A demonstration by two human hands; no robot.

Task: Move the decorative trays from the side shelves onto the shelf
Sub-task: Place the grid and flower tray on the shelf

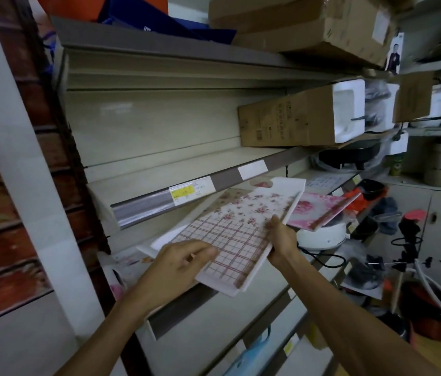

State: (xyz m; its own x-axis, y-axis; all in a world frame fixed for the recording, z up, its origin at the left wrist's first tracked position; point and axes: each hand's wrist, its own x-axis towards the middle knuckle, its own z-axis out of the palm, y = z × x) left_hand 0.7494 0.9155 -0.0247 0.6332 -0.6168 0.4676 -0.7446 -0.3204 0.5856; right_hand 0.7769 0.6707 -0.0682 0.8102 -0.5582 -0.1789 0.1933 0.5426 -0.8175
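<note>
Both hands are holding a decorative tray (237, 229), white-rimmed with a floral and plaid print, tilted in front of the grey-edged shelf (143, 210). The left hand (178, 267) is gripping its near-left edge, fingers curled over the printed face. The right hand (281, 237) is clasping the right rim, thumb on top. A pink tray (319, 208) is lying just beyond, seemingly resting on a white appliance (325, 236), though blur obscures the contact.

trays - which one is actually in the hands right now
The plaid-and-floral tray, gripped by the left hand and right hand. The pink tray lies untouched beyond it.
</note>
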